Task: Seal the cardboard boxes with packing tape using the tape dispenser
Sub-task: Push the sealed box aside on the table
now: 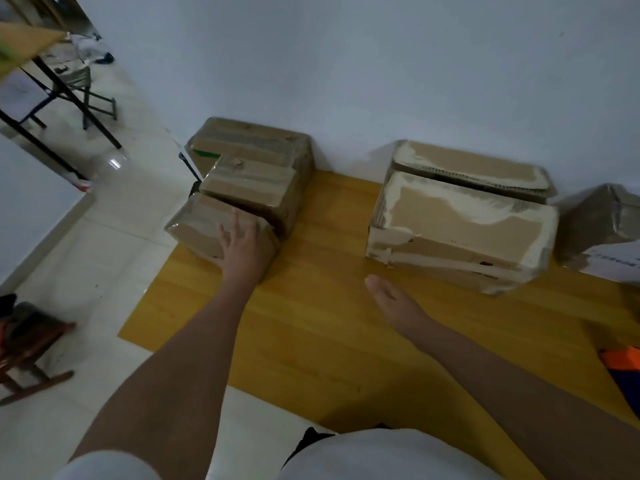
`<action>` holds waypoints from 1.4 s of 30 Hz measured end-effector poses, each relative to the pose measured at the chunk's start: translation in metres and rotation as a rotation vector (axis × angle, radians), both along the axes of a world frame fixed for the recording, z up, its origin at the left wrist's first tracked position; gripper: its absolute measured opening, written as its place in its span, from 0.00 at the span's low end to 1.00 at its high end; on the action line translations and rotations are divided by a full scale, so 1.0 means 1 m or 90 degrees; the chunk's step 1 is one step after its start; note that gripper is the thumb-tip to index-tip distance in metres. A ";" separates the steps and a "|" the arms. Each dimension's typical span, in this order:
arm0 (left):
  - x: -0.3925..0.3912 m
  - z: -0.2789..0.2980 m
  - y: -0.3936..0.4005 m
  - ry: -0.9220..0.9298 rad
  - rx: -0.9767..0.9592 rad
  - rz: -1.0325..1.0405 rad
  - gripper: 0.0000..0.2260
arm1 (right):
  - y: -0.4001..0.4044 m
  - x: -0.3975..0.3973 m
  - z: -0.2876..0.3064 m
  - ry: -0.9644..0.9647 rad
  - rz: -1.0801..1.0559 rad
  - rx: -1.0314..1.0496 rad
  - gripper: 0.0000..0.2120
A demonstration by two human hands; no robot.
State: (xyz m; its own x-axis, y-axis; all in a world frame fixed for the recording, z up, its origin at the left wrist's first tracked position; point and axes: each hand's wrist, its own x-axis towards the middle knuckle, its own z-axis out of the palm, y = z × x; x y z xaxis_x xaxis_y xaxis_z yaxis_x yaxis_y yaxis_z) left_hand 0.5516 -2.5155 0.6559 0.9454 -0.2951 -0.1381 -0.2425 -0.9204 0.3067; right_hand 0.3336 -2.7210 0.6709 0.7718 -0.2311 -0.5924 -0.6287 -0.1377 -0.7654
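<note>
On the yellow worktop [329,306] by the wall, left hand [242,251] presses flat-fingered on the small front box [197,226], likely steadying it, right hand [391,299] hovers empty and relaxed, tape dispenser not visible.

Left hand [242,247] outstretched, fingers [236,220] spread, right hand [391,299] flat, open

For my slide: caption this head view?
Left hand resting on a small taped box; right hand open over the yellow table.
</note>
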 end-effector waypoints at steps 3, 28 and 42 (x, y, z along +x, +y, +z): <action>0.017 0.002 -0.004 -0.027 0.034 0.018 0.24 | 0.004 0.013 0.002 -0.001 -0.003 -0.023 0.31; -0.261 0.056 -0.398 0.198 -0.231 -0.718 0.17 | -0.328 -0.283 0.018 0.057 -0.233 -0.599 0.18; -0.292 0.040 -0.530 0.472 -0.278 -0.144 0.31 | -0.492 -0.266 0.010 0.038 -0.423 -0.313 0.26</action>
